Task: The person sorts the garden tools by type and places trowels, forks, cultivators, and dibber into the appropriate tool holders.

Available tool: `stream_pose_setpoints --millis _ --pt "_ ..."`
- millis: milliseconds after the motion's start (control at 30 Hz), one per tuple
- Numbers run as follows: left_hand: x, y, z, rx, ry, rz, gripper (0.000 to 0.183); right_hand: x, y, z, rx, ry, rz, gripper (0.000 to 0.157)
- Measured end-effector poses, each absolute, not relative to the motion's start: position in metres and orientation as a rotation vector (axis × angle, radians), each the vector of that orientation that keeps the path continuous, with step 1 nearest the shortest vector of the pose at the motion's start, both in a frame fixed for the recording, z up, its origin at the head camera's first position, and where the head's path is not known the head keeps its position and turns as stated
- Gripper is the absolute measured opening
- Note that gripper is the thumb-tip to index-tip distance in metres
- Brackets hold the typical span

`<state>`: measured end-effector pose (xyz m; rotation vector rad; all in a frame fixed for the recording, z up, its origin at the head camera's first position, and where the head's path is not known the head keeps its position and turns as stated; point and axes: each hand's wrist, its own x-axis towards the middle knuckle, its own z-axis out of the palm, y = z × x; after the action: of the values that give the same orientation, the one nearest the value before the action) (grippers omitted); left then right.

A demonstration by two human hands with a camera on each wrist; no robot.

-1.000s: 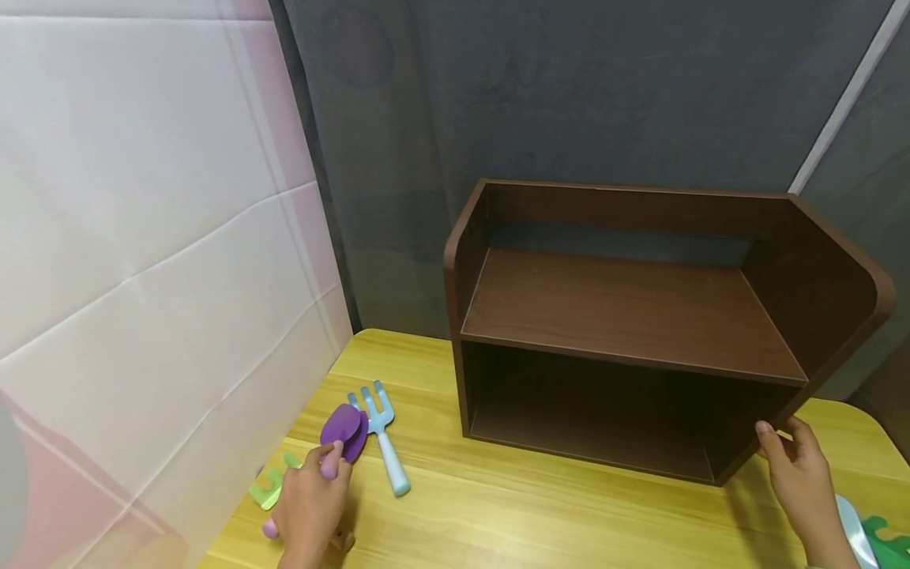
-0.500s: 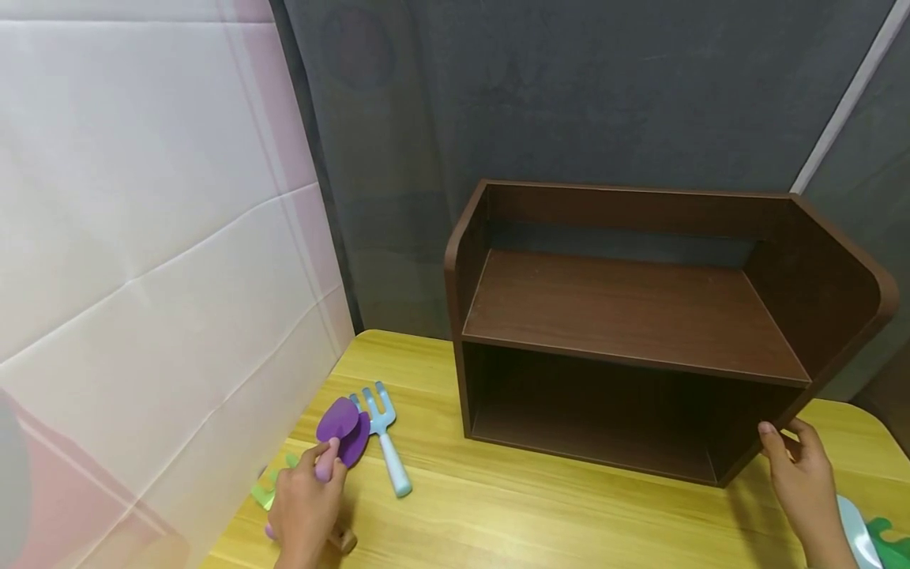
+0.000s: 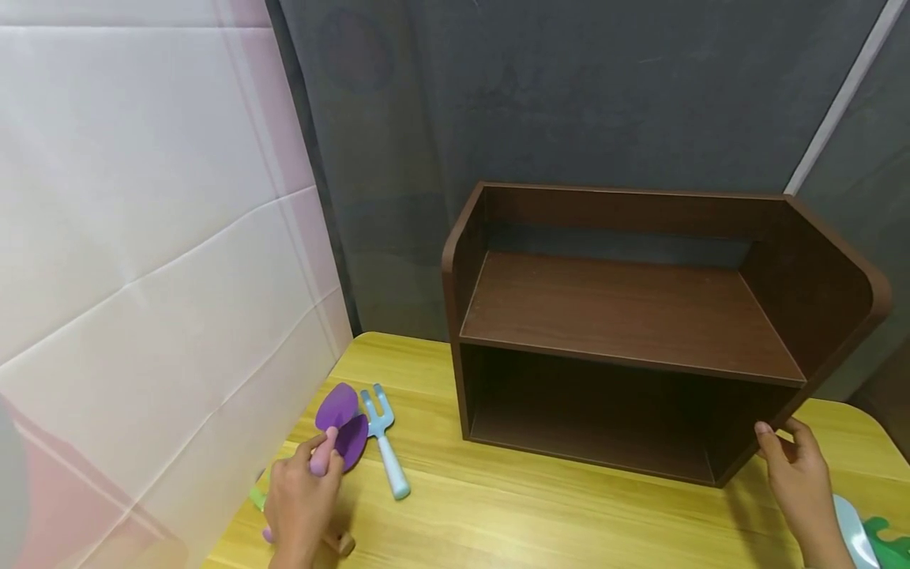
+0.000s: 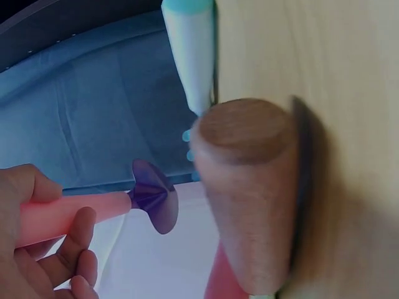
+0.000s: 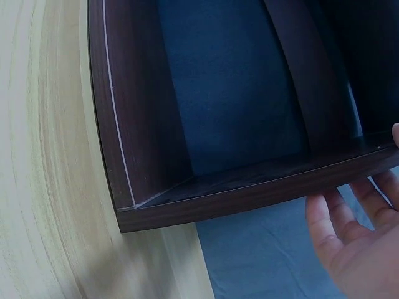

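Observation:
My left hand (image 3: 302, 498) grips the pink handle of a toy shovel (image 3: 337, 405) with a purple blade; in the left wrist view the shovel's handle (image 4: 81, 215) lies in the curled fingers. Beneath it on the table is a second purple blade (image 3: 353, 444). Just right of that lies a light blue hand fork (image 3: 389, 458), tines pointing away. A brown wooden handle end (image 4: 246, 187) pokes out beside the left hand. My right hand (image 3: 803, 482) holds the right side panel of a dark brown two-tier shelf (image 3: 633, 312), thumb on the inner side, fingers outside (image 5: 324, 227).
Bits of a light green object (image 3: 257, 498) show left of the left hand. At the lower right are a pale blue object (image 3: 853, 528) and a green wavy-edged one (image 3: 887, 545). A white cloth wall (image 3: 163, 221) borders the yellow table (image 3: 483, 506) on the left; dark cloth hangs behind.
My left hand has shifted slightly left, and the shovel has separated a little further from the second purple blade, uncovering more of it. The right hand keeps its hold on the shelf.

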<state>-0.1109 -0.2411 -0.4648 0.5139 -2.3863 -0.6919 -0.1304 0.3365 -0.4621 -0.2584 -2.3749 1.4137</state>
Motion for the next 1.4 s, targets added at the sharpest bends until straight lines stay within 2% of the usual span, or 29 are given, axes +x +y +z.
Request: stream_pose_setpoints --millis 333,733,1033,1400 --pt "-0.115 -0.243 -0.456 0.514 -2.348 -0.696 0.031 -0.13 0.338 -0.46 -0.282 -2.386 1.457 0.023" --pt "-0.121 -0.244 -0.444 0.393 -2.22 -0.659 0.03 -0.133 0.336 -0.459 -0.108 -2.097 1.828 0.028" --pt "-0.121 -0.24 -0.438 0.31 -2.15 -0.64 0.03 -0.133 0.336 -0.459 -0.088 -2.097 1.848 0.025" --pt "-0.125 -0.231 -0.41 0.211 -2.031 -0.604 0.03 -0.135 0.341 -0.461 -0.09 -2.097 1.887 0.023"
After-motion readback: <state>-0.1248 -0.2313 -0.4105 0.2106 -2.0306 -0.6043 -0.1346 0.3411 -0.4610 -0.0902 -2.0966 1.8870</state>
